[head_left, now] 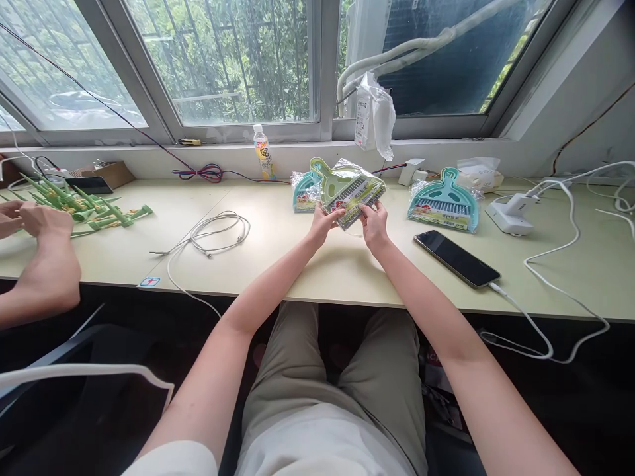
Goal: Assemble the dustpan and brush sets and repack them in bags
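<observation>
Both my hands hold up a small light-green dustpan-and-brush set [344, 186] wrapped in clear plastic, above the middle of the pale green table [278, 264]. My left hand [325, 223] pinches its lower left edge and my right hand [374, 223] pinches its lower right edge. Behind it a teal set in plastic [303, 193] lies on the table, partly hidden. Another teal dustpan-and-brush set [443, 201] in its wrapper lies to the right, untouched.
A black phone [456, 258] on a white cable lies right of my hands, with a white charger [510, 215] beyond. A coiled white cable [213, 235] lies left. Another person's hands [30, 221] work by green plastic parts [84, 201]. A bottle [262, 153] stands at the window.
</observation>
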`<state>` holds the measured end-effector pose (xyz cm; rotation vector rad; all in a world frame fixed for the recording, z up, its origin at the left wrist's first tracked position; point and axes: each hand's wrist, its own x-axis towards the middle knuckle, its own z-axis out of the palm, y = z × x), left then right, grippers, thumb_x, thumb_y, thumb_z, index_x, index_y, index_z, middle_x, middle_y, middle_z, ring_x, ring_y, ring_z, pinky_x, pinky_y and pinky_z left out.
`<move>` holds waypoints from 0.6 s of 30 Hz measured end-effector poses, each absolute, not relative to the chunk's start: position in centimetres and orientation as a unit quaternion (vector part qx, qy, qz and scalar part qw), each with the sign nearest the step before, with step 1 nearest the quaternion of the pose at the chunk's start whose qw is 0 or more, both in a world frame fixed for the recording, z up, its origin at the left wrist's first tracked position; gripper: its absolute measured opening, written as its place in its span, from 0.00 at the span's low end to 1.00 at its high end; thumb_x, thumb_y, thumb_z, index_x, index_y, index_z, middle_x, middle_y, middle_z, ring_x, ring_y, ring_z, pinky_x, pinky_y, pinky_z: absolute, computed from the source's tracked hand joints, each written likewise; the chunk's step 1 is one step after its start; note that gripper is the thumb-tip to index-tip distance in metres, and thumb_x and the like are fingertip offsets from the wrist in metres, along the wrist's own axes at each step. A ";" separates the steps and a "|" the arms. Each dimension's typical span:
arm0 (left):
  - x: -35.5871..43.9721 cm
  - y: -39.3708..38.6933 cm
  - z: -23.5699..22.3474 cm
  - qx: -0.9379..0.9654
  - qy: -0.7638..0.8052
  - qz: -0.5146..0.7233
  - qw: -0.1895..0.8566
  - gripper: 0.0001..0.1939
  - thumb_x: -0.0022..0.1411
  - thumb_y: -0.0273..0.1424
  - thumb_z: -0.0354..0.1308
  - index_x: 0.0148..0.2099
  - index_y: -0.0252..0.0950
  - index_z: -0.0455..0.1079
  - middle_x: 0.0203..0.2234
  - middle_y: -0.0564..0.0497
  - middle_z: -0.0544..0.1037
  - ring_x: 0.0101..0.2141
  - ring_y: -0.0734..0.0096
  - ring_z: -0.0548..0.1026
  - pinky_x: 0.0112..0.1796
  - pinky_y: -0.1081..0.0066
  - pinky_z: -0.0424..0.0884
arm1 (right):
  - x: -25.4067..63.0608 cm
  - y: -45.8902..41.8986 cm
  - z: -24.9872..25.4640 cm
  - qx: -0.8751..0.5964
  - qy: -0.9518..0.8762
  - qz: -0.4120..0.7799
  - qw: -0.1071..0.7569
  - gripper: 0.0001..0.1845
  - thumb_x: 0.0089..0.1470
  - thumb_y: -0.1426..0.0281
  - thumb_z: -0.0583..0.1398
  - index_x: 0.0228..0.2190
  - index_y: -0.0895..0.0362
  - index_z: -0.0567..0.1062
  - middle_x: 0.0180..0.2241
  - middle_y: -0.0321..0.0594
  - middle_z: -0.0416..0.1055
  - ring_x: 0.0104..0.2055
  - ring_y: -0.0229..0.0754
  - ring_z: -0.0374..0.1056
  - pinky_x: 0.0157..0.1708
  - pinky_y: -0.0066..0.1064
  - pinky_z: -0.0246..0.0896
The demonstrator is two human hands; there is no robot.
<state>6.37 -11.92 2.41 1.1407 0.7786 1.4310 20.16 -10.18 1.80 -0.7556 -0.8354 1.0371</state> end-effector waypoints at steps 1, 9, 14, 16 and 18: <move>6.4 -11.9 2.4 0.483 0.331 0.601 0.545 0.32 0.49 0.31 0.70 0.54 0.41 0.60 0.47 0.48 0.78 0.48 0.61 0.77 0.49 0.58 0.74 | 20.2 -10.2 1.8 -0.341 -0.377 0.470 0.722 0.23 0.49 0.74 0.61 0.48 0.54 0.70 0.43 0.40 0.76 0.49 0.42 0.74 0.52 0.37 0.74; 6.3 -12.0 2.3 0.512 0.312 0.558 0.574 0.31 0.50 0.35 0.71 0.53 0.38 0.64 0.47 0.45 0.79 0.46 0.59 0.79 0.49 0.56 0.74 | 20.3 -9.8 1.6 -0.322 -0.353 0.473 0.740 0.22 0.48 0.73 0.67 0.46 0.54 0.71 0.40 0.39 0.77 0.45 0.41 0.76 0.50 0.37 0.75; 6.6 -12.2 2.5 0.544 0.264 0.454 0.654 0.29 0.56 0.42 0.68 0.56 0.36 0.67 0.51 0.40 0.78 0.44 0.55 0.81 0.53 0.55 0.71 | 21.0 -9.5 1.9 -0.317 -0.343 0.463 0.753 0.21 0.49 0.73 0.66 0.45 0.53 0.71 0.40 0.38 0.76 0.45 0.40 0.76 0.50 0.36 0.75; 6.8 -11.8 2.5 0.532 0.265 0.458 0.661 0.27 0.59 0.43 0.65 0.57 0.37 0.68 0.54 0.39 0.77 0.49 0.53 0.79 0.55 0.56 0.70 | 21.1 -9.5 2.1 -0.318 -0.339 0.460 0.757 0.21 0.49 0.73 0.66 0.45 0.53 0.70 0.40 0.38 0.76 0.45 0.40 0.76 0.50 0.35 0.75; 6.8 -11.4 2.3 0.524 0.272 0.481 0.648 0.24 0.61 0.43 0.63 0.55 0.37 0.70 0.56 0.40 0.75 0.55 0.53 0.75 0.57 0.57 0.68 | 21.0 -9.6 2.2 -0.316 -0.340 0.463 0.755 0.21 0.49 0.74 0.65 0.46 0.53 0.70 0.41 0.38 0.76 0.45 0.40 0.76 0.51 0.35 0.75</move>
